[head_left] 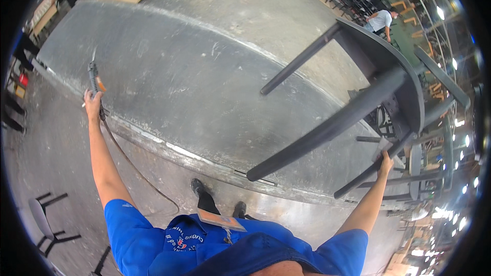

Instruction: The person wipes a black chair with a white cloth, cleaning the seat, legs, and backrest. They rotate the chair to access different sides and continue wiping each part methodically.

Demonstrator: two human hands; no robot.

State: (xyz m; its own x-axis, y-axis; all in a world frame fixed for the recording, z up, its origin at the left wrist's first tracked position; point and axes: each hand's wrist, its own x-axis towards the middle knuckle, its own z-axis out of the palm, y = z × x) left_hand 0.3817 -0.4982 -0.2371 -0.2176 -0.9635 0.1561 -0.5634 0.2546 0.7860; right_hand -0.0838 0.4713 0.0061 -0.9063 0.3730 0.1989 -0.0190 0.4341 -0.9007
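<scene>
A dark chair [368, 102] is held tipped up off the floor, legs pointing left, well right of the grey platform [204, 71]. The right hand [384, 163] is closed around a lower chair rail. The left hand [92, 103] is closed on a spray gun [94, 79] at the platform's left edge; its hose [133, 163] trails down from it. A second chair [43, 217] stands below-left of the platform.

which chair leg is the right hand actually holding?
The right hand grips the thin dark leg at the lower right, nearest the person's arm. The thicker leg beside it and the upper leg jut out untouched.
</scene>
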